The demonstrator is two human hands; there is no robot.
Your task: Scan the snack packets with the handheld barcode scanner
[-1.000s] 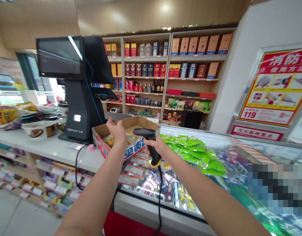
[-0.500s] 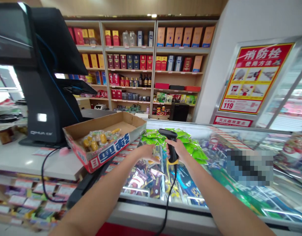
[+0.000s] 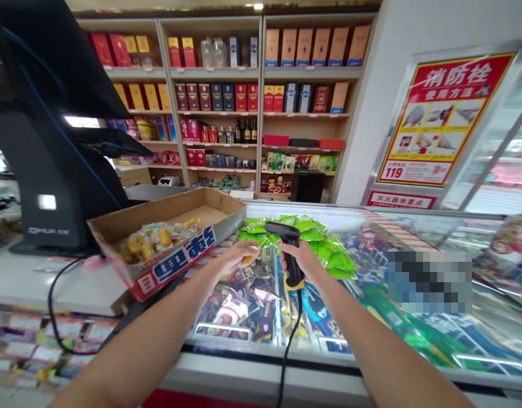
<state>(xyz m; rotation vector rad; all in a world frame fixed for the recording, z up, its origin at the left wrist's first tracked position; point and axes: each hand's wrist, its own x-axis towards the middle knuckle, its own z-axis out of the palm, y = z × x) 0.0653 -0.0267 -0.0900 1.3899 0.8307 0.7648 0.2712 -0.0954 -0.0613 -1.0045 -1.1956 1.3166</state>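
My right hand [image 3: 305,260] grips the handle of a black barcode scanner [image 3: 286,246] with a yellow band, its cord hanging down toward me. My left hand [image 3: 235,255] is just left of the scanner, over the glass freezer lid [image 3: 371,266]; its fingers are curled around a small yellowish packet [image 3: 249,259]. A heap of green packets [image 3: 324,249] lies on the lid just behind both hands. To the left, an open cardboard box [image 3: 175,258] holds yellow wrapped snacks [image 3: 152,241].
A black checkout terminal [image 3: 52,164] stands on the white counter [image 3: 39,277] at left, a cable trailing from it. Shelves of boxed goods and bottles [image 3: 243,102] fill the back wall. A red fire-hydrant poster [image 3: 443,119] hangs at right. Price-tagged racks [image 3: 26,340] run below the counter.
My left hand left the cardboard box and moved right to the freezer lid beside the scanner, closing on a small packet. The view shifted right; the scanner hand barely moved.
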